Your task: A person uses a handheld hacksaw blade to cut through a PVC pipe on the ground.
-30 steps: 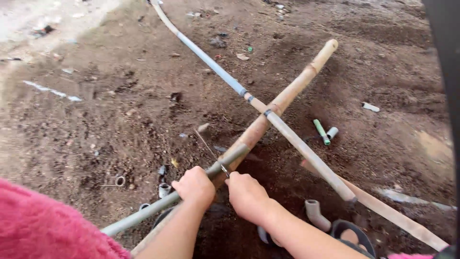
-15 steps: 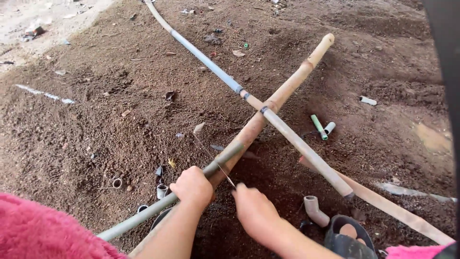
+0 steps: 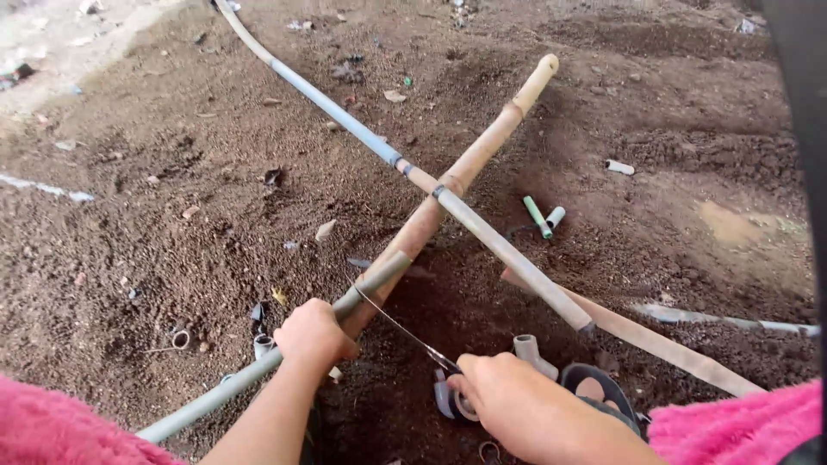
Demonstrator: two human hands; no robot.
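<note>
left hand is wrapping tight around a grey plastic pipe lying slantwise on the dirt, open cut end pointing up-right | thin saw blade is resting just behind that end | right hand is fisting the blade's handle | bamboo pole is crossing behind

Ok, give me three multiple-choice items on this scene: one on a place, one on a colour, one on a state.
1. Where does the left hand grip?
A. the grey pipe
B. the green tube
C. the bamboo's far tip

2. What colour are the sleeves?
A. blue
B. pink
C. white

3. How is the saw blade placed?
A. lying apart on the soil
B. stuck upright in the ground
C. held by the right hand, its tip at the grey pipe's end

Key: 1 A, fingers wrap the pipe; 2 B, pink at both lower corners; 3 C, the blade runs from hand to pipe.
</note>
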